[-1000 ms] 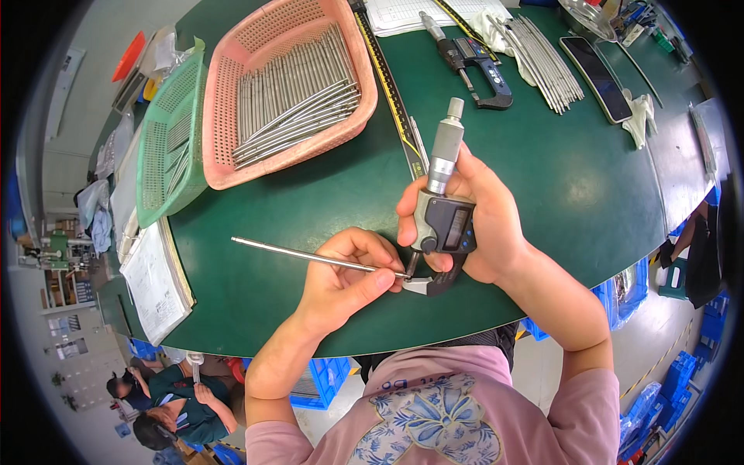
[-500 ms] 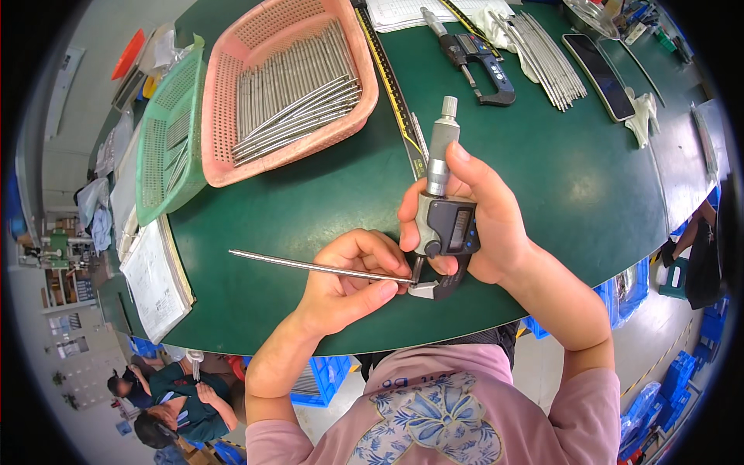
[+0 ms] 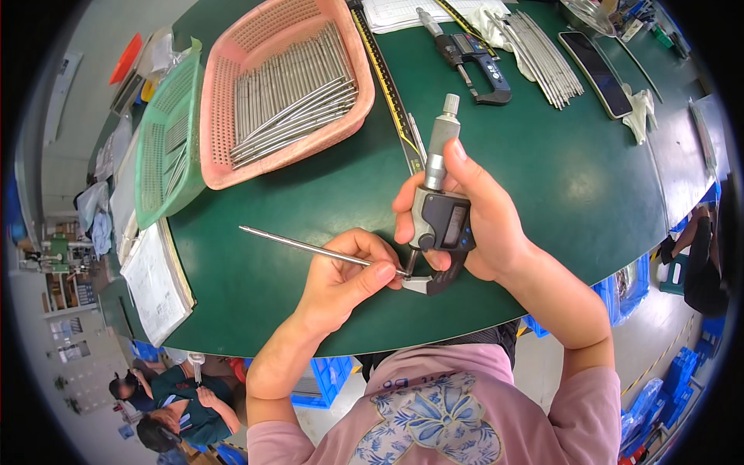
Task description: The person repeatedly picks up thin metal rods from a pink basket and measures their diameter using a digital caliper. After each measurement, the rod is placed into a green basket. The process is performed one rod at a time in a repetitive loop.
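My left hand (image 3: 349,271) pinches a thin metal rod (image 3: 310,247) near its right end, its free end pointing up and left over the table. In my right hand (image 3: 488,225) is a digital micrometer (image 3: 443,217), grey and black with a small display, its thimble pointing up between thumb and fingers. The rod's right end sits at the gap between the micrometer's spindle and anvil; whether both faces touch it I cannot tell. Fingertips of my left hand lie close beside the micrometer's frame.
A pink basket (image 3: 213,147) full of metal rods stands next to a green basket (image 3: 147,186). A second micrometer (image 3: 473,62), several loose rods (image 3: 542,62), and a phone (image 3: 595,74) lie at the far right. A paper booklet (image 3: 157,283) lies left. Seated people (image 3: 186,403) are beyond the table's left edge.
The rod has tilted, its right end lower relative to its free end, which has moved up and right. The micrometer has shifted slightly left and up with my right hand.
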Action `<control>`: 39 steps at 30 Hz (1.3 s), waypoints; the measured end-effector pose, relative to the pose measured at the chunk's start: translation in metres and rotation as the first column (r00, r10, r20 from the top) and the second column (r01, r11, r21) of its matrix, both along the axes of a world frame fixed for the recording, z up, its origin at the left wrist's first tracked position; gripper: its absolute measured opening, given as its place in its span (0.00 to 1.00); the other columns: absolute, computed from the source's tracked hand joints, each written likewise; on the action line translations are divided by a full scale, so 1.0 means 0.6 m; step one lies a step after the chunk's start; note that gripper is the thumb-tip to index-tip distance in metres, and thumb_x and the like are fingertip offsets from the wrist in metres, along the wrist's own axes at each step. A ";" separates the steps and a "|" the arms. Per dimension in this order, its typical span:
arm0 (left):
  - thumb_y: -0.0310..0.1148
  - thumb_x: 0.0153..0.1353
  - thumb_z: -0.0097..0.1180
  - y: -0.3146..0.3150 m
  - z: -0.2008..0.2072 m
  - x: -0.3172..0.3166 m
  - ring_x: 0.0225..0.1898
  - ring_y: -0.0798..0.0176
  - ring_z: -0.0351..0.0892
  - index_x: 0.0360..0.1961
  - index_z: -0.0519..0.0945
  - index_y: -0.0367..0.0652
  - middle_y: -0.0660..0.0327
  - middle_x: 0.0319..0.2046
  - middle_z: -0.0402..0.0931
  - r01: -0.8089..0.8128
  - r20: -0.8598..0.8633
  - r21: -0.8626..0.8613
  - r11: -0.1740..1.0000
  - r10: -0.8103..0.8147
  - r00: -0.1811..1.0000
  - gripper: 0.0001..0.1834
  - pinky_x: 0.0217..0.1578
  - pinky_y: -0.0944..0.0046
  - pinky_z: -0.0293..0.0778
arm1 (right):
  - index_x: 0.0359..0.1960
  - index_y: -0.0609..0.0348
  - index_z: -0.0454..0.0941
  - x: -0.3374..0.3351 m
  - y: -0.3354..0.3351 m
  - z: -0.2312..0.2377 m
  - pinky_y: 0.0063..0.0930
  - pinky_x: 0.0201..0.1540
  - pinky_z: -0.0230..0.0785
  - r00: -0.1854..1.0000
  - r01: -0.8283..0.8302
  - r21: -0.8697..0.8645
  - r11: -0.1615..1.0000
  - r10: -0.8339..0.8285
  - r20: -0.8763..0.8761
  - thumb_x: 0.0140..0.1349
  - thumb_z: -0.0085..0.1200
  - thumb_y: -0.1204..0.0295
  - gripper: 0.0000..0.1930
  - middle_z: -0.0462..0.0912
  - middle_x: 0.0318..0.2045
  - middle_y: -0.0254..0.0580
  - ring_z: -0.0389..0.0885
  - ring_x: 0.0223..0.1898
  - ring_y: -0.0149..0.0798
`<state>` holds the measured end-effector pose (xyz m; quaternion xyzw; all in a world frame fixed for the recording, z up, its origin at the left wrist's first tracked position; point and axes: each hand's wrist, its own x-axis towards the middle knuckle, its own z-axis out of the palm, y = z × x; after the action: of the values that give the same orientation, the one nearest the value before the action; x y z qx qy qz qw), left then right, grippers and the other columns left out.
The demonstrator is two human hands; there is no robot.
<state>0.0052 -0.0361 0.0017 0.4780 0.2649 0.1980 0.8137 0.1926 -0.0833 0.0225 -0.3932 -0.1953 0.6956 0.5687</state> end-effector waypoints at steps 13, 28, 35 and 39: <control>0.19 0.52 0.55 0.000 -0.004 -0.001 0.37 0.68 0.73 0.35 0.68 0.37 0.57 0.35 0.73 0.048 0.149 0.000 0.999 -0.047 0.988 0.11 0.40 0.69 0.70 | 0.32 0.67 0.73 0.007 0.004 -0.005 0.21 0.15 0.61 0.987 -0.052 -0.043 0.998 0.045 -0.154 0.61 0.25 0.50 0.31 0.77 0.20 0.45 0.66 0.11 0.31; 0.25 0.54 0.55 -0.002 0.003 0.001 0.35 0.71 0.72 0.35 0.69 0.37 0.61 0.32 0.72 0.077 0.103 -0.035 0.996 -0.073 0.992 0.10 0.37 0.71 0.69 | 0.28 0.65 0.72 0.003 0.001 0.003 0.19 0.13 0.59 0.996 -0.057 -0.017 0.998 0.055 -0.067 0.57 0.37 0.43 0.30 0.77 0.19 0.44 0.68 0.11 0.29; 0.29 0.56 0.54 -0.002 0.000 0.001 0.32 0.71 0.72 0.33 0.69 0.37 0.61 0.29 0.73 0.037 0.019 0.031 0.999 -0.037 0.999 0.08 0.35 0.71 0.68 | 0.29 0.65 0.73 0.003 0.000 0.002 0.19 0.14 0.60 0.996 -0.055 -0.007 0.998 0.055 -0.069 0.59 0.33 0.45 0.30 0.77 0.19 0.44 0.68 0.12 0.30; 0.29 0.56 0.55 0.000 -0.003 -0.001 0.31 0.72 0.72 0.32 0.69 0.37 0.61 0.29 0.73 0.045 0.025 0.025 0.999 -0.045 0.999 0.08 0.34 0.72 0.68 | 0.31 0.65 0.73 0.002 0.003 0.002 0.20 0.15 0.60 0.998 -0.041 -0.019 0.999 0.040 -0.051 0.60 0.28 0.45 0.32 0.77 0.20 0.45 0.67 0.12 0.30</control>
<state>0.0044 -0.0358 0.0002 0.4911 0.2414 0.1889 0.8154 0.1937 -0.0818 0.0238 -0.3773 -0.1819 0.7184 0.5554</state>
